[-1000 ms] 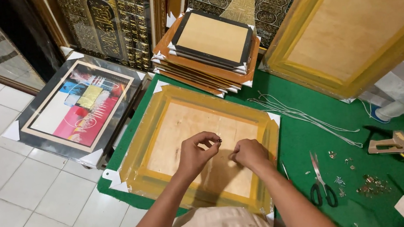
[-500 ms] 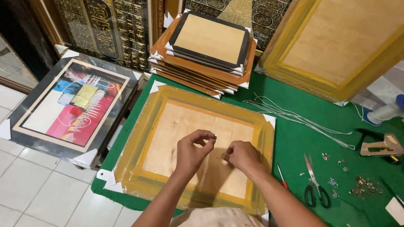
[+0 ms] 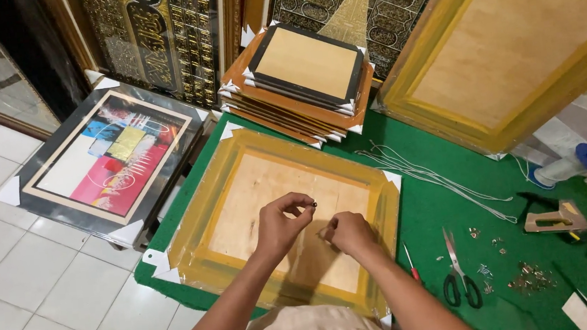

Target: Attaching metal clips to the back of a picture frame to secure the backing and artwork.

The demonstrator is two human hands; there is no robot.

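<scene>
1. Both hands over the back of the frame point(image 3: 198, 217), which lies face down on the green mat point(image 3: 455, 207) and is wrapped in yellowish film.
2. Left hand point(image 3: 279, 224) – thumb and forefinger pinched shut on a small dark bit point(image 3: 314, 203), likely a screw or eyelet; held just above the backing board point(image 3: 268, 196).
3. Right hand point(image 3: 346, 231) – fingers curled closed near the board centre, just beside the left; grip contents not readable from here.
4. Step, as judged: fitting small hanging hardware to the frame back. Next move calls for steady placement of that bit on the board and a firm pinch – easy to drop.
5. Right of frame on the mat: red-handled tool point(image 3: 412, 269), scissors point(image 3: 459, 278), loose metal fittings point(image 3: 527, 280), white cords point(image 3: 423, 172), a wooden jig point(image 3: 555, 219).
6. Further back: stack of frames point(image 3: 299, 78), a second large wrapped frame point(image 3: 504, 44) leaning, a colourful framed print point(image 3: 103, 162) on the tile floor point(image 3: 28, 312).
7. Hard to tell: exact kind of the pinched bit, anything under the right palm; near frame edge hidden by arms and lap; right side of the mat cut off.
</scene>
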